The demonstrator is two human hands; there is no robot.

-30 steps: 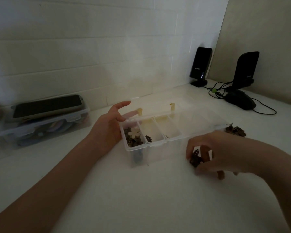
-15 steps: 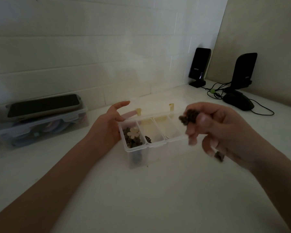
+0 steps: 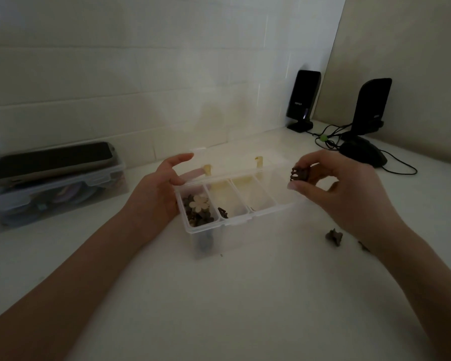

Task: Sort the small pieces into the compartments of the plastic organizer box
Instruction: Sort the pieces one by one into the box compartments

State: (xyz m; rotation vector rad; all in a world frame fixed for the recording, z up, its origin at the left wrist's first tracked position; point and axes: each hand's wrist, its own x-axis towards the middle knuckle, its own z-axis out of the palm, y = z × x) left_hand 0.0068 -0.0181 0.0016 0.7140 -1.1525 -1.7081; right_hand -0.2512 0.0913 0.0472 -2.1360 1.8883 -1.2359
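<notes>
My left hand (image 3: pixel 154 196) braces the organizer box's (image 3: pixel 235 220) left end, fingers relaxed, thumb toward the open lid. Compartment by that hand: dark pieces plus one pale flower piece (image 3: pixel 199 203); the next holds one dark piece.

My right hand (image 3: pixel 349 194) pinches a dark clip (image 3: pixel 298 174) above the box's right end. Risk: it springs loose and lands in the wrong compartment, dim light hiding it. Another piece (image 3: pixel 333 237) lies on the worktop under my right wrist; a sweep could knock it.

Speaker (image 3: pixel 303 100) beyond right hand: small logo, unreadable.

The clear plastic organizer box (image 3: pixel 235 220) has pale yellow hinges. Its leftmost compartment holds dark brown pieces (image 3: pixel 197 216) and one cream flower-shaped piece (image 3: pixel 199 203). Right of it, a dark brown claw piece (image 3: pixel 299 175).
</notes>
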